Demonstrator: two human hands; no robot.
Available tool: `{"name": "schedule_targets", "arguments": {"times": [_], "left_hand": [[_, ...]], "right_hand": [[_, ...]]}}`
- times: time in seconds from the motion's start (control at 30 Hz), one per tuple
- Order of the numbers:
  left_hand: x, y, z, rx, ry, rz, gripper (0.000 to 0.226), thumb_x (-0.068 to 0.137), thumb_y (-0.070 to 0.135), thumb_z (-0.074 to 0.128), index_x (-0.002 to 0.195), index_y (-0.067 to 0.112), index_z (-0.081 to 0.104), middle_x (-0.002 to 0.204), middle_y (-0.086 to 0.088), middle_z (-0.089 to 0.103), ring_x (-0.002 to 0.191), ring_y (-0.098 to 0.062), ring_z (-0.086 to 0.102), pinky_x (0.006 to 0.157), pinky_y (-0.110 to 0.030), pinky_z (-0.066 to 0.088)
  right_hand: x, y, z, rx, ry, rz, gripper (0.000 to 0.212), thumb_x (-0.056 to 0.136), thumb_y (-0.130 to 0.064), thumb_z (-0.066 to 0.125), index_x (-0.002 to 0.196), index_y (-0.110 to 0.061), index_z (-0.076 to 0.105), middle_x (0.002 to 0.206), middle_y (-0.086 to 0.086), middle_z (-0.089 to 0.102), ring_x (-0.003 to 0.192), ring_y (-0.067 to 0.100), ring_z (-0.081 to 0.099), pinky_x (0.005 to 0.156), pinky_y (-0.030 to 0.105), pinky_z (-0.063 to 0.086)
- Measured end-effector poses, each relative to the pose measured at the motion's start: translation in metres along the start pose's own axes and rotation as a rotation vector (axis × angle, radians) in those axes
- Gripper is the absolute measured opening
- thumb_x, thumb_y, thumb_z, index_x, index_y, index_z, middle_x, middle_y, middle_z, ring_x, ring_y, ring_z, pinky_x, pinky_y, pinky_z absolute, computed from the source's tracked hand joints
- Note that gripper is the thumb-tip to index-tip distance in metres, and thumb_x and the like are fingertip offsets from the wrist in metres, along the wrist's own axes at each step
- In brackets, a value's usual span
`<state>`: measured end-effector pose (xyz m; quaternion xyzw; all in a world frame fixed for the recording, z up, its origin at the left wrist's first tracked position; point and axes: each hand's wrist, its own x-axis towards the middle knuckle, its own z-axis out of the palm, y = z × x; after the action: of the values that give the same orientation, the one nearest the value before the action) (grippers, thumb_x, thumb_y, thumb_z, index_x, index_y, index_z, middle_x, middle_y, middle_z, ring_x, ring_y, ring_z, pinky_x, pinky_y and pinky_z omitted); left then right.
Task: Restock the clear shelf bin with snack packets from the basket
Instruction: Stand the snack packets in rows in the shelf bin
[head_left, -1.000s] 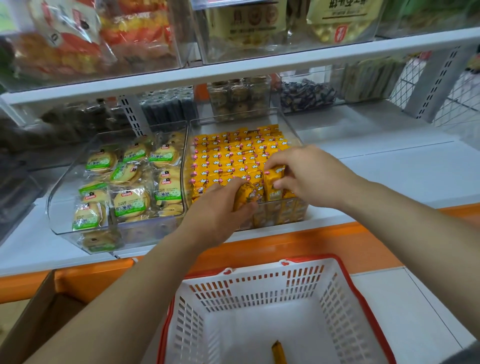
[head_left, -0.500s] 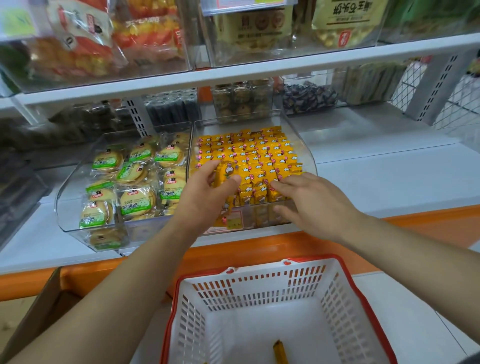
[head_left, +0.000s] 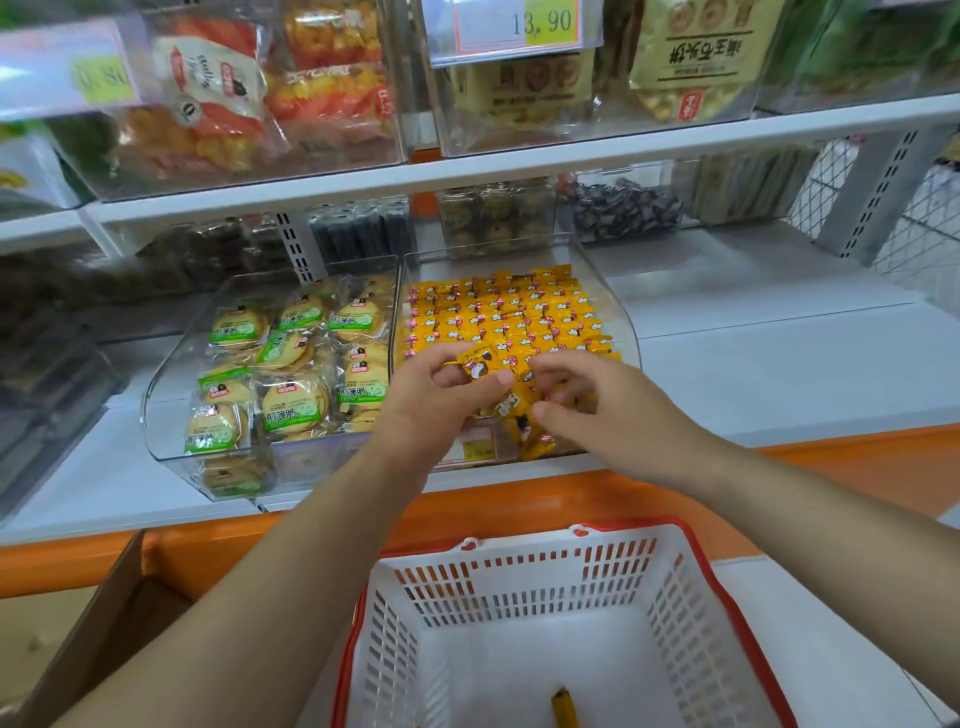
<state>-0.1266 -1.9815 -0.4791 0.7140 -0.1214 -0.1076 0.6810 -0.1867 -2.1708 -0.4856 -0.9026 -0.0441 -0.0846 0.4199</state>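
Observation:
The clear shelf bin (head_left: 621, 306) stands on the white shelf, packed with rows of small yellow snack packets (head_left: 514, 317). Over its front edge my left hand (head_left: 436, 410) pinches one yellow packet (head_left: 480, 362) between thumb and fingers. My right hand (head_left: 608, 410) is just to the right, fingers curled around more yellow packets (head_left: 514, 410) at the bin's front. Below, the white basket with a red rim (head_left: 524, 577) holds a single yellow packet (head_left: 563, 706) on its floor.
Left of it, another clear bin (head_left: 171, 405) holds round green-labelled biscuit packs. More bins of snacks fill the upper shelf (head_left: 519, 166), under a price tag reading 13.90. An orange shelf edge (head_left: 857, 462) runs across; a cardboard box (head_left: 93, 634) sits lower left.
Both hands have pulled back to the bin's front edge. The left hand has lifted one yellow packet, and the right hand's fingers have curled onto packets there.

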Motion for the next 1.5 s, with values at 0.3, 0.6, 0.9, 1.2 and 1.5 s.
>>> {"name": "schedule_targets", "arguments": {"times": [0.3,0.6,0.9,1.2,1.5], "left_hand": [[0.006,0.0,0.002,-0.172,0.001,-0.036,0.021,0.09,0.015,0.075,0.108,0.018,0.064,0.082,0.004,0.077,0.08,-0.011,0.075,0.07,-0.027,0.062],[0.008,-0.009,0.017,0.283,-0.099,0.169,0.004,0.09,0.023,0.076,0.087,0.026,0.074,0.079,0.013,0.073,0.076,0.001,0.068,0.065,-0.016,0.053],[0.063,-0.015,0.012,1.041,-0.162,0.229,0.023,0.09,0.047,0.071,0.11,0.035,0.074,0.105,0.016,0.066,0.099,-0.01,0.06,0.077,-0.028,0.053],[0.088,-0.023,0.01,0.837,-0.129,0.206,0.017,0.088,0.015,0.075,0.072,0.021,0.075,0.07,0.025,0.068,0.069,0.011,0.061,0.053,-0.01,0.047],[0.104,-0.021,0.002,0.767,-0.13,0.21,0.033,0.085,0.018,0.081,0.061,0.036,0.068,0.073,0.017,0.071,0.07,0.003,0.064,0.062,-0.019,0.052]], "right_hand": [[0.011,0.0,-0.01,0.655,0.092,0.226,0.037,0.088,-0.014,0.073,0.123,-0.023,0.063,0.113,0.008,0.069,0.083,0.017,0.072,0.07,0.031,0.059],[0.033,0.011,-0.023,0.645,0.231,0.245,0.032,0.092,-0.025,0.07,0.122,-0.018,0.062,0.102,0.003,0.073,0.097,0.023,0.07,0.078,0.04,0.059],[0.04,0.028,-0.042,0.362,0.385,0.173,0.021,0.094,-0.022,0.067,0.114,-0.021,0.061,0.104,0.002,0.066,0.09,0.025,0.07,0.073,0.04,0.062],[0.038,0.022,-0.045,0.383,0.361,0.096,0.02,0.093,-0.016,0.068,0.103,-0.031,0.059,0.099,-0.002,0.065,0.08,0.015,0.07,0.072,0.031,0.062],[0.036,0.01,-0.028,0.068,0.162,-0.089,0.029,0.09,-0.015,0.072,0.104,-0.039,0.063,0.105,-0.014,0.066,0.083,0.004,0.069,0.077,0.027,0.057]]}}
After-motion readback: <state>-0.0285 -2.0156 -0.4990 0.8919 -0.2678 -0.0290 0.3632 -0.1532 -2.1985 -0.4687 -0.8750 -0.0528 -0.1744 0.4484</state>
